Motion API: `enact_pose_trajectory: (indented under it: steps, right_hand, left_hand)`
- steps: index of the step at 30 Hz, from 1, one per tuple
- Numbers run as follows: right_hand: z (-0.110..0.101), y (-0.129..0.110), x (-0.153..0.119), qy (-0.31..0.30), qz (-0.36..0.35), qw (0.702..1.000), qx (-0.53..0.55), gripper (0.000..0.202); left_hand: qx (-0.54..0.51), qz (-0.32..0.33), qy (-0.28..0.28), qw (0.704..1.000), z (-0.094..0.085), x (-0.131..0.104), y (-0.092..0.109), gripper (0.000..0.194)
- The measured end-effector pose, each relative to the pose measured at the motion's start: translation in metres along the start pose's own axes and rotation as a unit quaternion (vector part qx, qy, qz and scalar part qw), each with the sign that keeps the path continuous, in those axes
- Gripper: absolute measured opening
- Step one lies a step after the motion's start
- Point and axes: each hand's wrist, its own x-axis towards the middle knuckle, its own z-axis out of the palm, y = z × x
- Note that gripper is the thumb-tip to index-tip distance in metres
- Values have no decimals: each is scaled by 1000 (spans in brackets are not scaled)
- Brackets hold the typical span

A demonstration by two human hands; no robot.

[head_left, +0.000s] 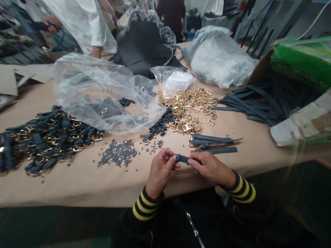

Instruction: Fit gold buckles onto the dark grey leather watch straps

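A short dark strap (183, 158) is stretched between my two hands just above the table's front edge. My left hand (162, 167) pinches its left end, where a small dark loop seems to sit around it. My right hand (209, 166) grips the other end, fingers closed over it. Just beyond lie several dark straps (213, 139), some with gold buckles at their left ends. Farther back are a heap of gold buckles (188, 110) and a pile of dark loops (161, 124). Small dark pieces (117, 153) are scattered left of my left hand.
Finished-looking buckled straps (51, 134) are heaped at the left. A clear plastic bag (103, 93) lies mid-table, with black sheets (142, 44) behind. Long dark strips (253, 100) spill from a box (297, 120) at right. A person in white sleeves (88, 24) stands across the table.
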Motion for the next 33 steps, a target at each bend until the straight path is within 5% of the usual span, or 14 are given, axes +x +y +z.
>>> enact_pose_trajectory:
  steps: [4, 7, 12, 16, 21, 26, 30, 33]
  right_hand:
    - [1, -3, -5, 29, -13, 997, -64, 23]
    - [6, -4, -8, 41, 2, 998, -46, 25]
    - [15, -5, -12, 34, -25, 998, 41, 25]
    - [23, -6, -10, 86, -23, 995, 51, 23]
    - [35, -2, -9, 128, -12, 989, 72, 23]
    - [37, 4, -9, 112, 5, 990, 88, 18]
    - [34, 5, -6, 90, 6, 989, 118, 29]
    - [32, 10, -3, 74, 5, 985, 155, 28]
  left_hand:
    - [150, 95, 91, 980, 15, -14, -6, 9]
    - [170, 133, 133, 967, 21, -18, -11, 10]
    - [-79, 13, 75, 994, 21, -15, -9, 13]
    - [-324, -39, 62, 943, 32, -14, -6, 19]
    - [-405, -43, 76, 910, 52, -18, -13, 22]
    - [-305, -42, 50, 950, 41, -16, -20, 14]
    - [-74, 7, 43, 996, 25, -13, -16, 15]
    - [83, 85, 55, 991, 21, -14, -11, 12]
